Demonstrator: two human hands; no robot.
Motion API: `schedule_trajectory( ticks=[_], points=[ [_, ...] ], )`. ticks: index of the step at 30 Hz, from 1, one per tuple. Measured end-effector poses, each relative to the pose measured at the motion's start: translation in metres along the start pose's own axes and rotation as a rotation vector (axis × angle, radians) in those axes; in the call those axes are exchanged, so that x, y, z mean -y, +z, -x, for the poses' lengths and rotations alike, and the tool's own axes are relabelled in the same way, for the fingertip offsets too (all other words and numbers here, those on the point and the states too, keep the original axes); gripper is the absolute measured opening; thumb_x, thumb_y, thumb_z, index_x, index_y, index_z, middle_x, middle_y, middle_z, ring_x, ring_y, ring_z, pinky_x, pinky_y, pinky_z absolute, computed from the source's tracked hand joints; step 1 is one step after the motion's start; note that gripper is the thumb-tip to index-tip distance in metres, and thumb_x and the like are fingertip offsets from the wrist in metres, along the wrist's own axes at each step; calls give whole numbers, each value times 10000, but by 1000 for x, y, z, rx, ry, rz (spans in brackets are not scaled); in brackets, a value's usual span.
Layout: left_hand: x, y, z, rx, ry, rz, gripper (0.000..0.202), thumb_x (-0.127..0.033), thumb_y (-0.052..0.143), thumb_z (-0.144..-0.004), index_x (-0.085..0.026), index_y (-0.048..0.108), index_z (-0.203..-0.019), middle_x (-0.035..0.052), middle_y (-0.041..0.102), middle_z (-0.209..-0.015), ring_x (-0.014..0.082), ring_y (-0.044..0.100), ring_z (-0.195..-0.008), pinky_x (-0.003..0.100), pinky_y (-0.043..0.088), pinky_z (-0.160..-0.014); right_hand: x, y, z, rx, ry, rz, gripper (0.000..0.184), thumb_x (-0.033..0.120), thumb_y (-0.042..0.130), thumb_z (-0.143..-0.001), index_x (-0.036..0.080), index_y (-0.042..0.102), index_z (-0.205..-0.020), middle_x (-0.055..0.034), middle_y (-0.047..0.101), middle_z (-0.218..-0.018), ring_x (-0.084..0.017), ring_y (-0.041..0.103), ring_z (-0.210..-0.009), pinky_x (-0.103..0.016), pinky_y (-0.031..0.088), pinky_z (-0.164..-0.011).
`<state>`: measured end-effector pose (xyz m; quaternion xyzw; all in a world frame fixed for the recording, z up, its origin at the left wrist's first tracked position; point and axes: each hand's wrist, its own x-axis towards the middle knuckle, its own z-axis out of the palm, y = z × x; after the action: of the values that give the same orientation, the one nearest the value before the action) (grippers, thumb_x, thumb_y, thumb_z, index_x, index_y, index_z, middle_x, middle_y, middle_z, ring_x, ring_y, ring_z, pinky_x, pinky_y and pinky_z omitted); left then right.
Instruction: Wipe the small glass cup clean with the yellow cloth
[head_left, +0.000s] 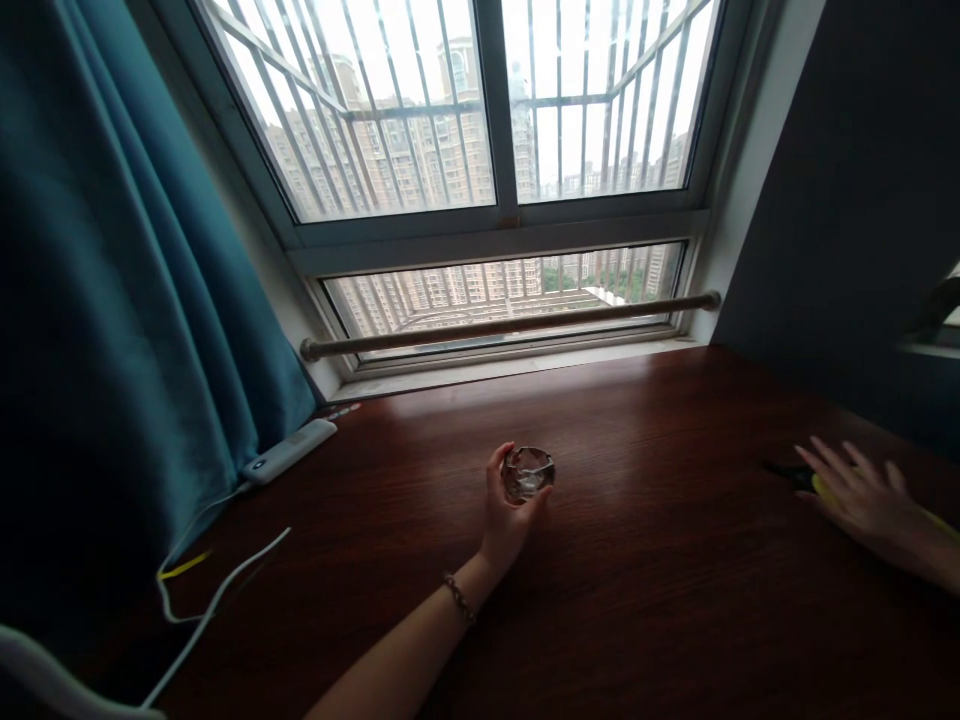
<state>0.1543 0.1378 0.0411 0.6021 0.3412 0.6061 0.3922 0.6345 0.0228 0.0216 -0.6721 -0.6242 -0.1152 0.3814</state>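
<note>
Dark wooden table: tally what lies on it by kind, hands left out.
Small clear glass, gripped by the left hand: 1
White power strip: 1
White cable: 1
Yellow and black object under the right hand: 1
Total: 4

Dark wooden table point(660, 600) below a barred window point(495, 150). A white power strip point(289, 452) lies at the table's far left edge beside a teal curtain point(112, 330), its white cable point(217, 595) trailing nearer. A wooden rod point(510, 322) crosses the sill beyond the table.
</note>
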Motion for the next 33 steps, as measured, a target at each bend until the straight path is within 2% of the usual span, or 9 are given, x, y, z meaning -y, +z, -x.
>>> schedule_trajectory(
  ticks=[3, 5, 8, 11, 14, 18, 24, 28, 33],
  points=[
    [-3, 2, 6, 53, 66, -58, 782, -232, 746, -584, -225, 353, -1261, 118, 440, -1242, 254, 464, -1132, 401, 394, -965, 92, 11, -16, 194, -143, -78, 647, 548, 505, -764, 164, 436, -1280, -177, 438, -1282, -309, 427, -1156, -457, 296, -976],
    [-4, 3, 9, 71, 88, -70, 800, -249, 760, -561, -221, 368, -1257, 128, 434, -1249, 270, 452, -1142, 409, 399, -959, 158, 20, -18, 316, -161, -217, 505, 413, 475, -839, 228, 381, -1299, -115, 513, -1203, -238, 564, -966, -399, 438, -856],
    [-2, 3, 12, 124, 122, -81, 815, -257, 764, -559, -232, 353, -1263, 131, 402, -1283, 276, 433, -1160, 418, 394, -963, 241, 38, -13, 458, -346, -387, 410, 267, 432, -880, 228, 377, -1285, -91, 503, -1207, -180, 587, -871, -318, 475, -790],
    [1, 2, 14, 222, 199, -136, 859, -257, 754, -583, -244, 278, -1298, 137, 380, -1294, 269, 430, -1161, 426, 377, -972, 293, 63, -10, 495, -507, -420, 375, 248, 405, -893, 168, 398, -1259, -112, 478, -1230, -206, 555, -978, -303, 464, -798],
    [3, 0, 14, 275, 387, -248, 854, -340, 717, -628, -226, 230, -1321, 152, 372, -1264, 276, 407, -1161, 447, 376, -956, 316, 87, -11, 465, -503, -308, 292, 306, 435, -886, 150, 497, -1125, -98, 569, -1052, -191, 601, -782, -273, 461, -621],
    [5, 0, 12, 203, 610, -424, 806, -377, 657, -686, -204, 207, -1332, 154, 347, -1223, 272, 387, -1139, 461, 387, -930, 326, 101, -14, 423, -480, -124, 217, 363, 488, -858, 164, 571, -833, -44, 588, -811, -165, 578, -593, -257, 372, -488],
    [9, -2, 9, 257, 522, -508, 952, -419, 698, -632, -189, 114, -1348, 184, 267, -1286, 286, 344, -1184, 473, 380, -947, 301, 96, -24, 496, -438, -127, 67, 233, 516, -839, 180, 556, -845, -29, 587, -851, -162, 582, -688, -252, 413, -592],
    [10, -3, 7, 345, 416, -546, 916, -446, 687, -633, -199, 150, -1334, 176, 181, -1348, 280, 298, -1226, 477, 345, -987, 243, 91, -39, 488, -438, -92, 137, 158, 453, -842, 181, 555, -930, -51, 590, -949, -181, 587, -785, -278, 449, -684],
    [7, -2, 6, 415, 367, -603, 778, -443, 648, -682, -204, 236, -1297, 146, 214, -1337, 254, 292, -1232, 449, 340, -1006, 136, 74, -70, 451, -419, 13, 167, 151, 485, -809, 185, 597, -928, -56, 605, -983, -183, 613, -816, -267, 469, -739]
  ],
)
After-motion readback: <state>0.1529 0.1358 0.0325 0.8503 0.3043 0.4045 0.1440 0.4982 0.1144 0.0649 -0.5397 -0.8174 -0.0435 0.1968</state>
